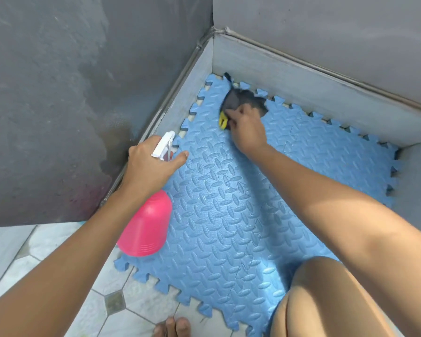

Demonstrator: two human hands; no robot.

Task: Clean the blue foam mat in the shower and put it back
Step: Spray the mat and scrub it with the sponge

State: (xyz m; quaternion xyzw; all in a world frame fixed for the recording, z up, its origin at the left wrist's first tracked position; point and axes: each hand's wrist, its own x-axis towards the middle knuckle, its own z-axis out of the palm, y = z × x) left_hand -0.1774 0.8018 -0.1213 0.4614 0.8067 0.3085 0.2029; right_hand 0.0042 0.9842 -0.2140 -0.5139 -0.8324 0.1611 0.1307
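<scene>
Holding the cloth: right hand (247, 127), set down on the far part of the mat (229, 215), fingers curled and bunched on a dark cloth (243, 99)
Holding the bottle: left hand (148, 164), fingers wrapped round the neck of a bottle (146, 224), thumb stretched out towards the right hand; it is nearer the person than the right hand and well apart from it
Cloth: dark grey and crumpled, it spreads beyond the right hand's fingertips towards the corner and lies on the mat by its toothed far edge
Yellow piece: a small yellow piece (223, 122) shows at the thumb side of the right hand; whether it is part of the cloth cannot be told
Bottle: the pink body hangs tilted under the left wrist, base towards the person; the white spray head (163, 143) juts past the knuckles towards the corner
Mat: blue foam in interlocked tiles with a ribbed pattern, flat beneath both hands; its far and left edges lie along a low grey curb (326, 93), its near edge lies on the floor (46, 242)
Walls: dark grey wall (58, 93) beyond the left hand
Floor: pale tiles with dark diamond insets under the left forearm
Knee: a bare knee (326, 300) under the right forearm, over the mat's near part; toes (171, 327) on the tiles
</scene>
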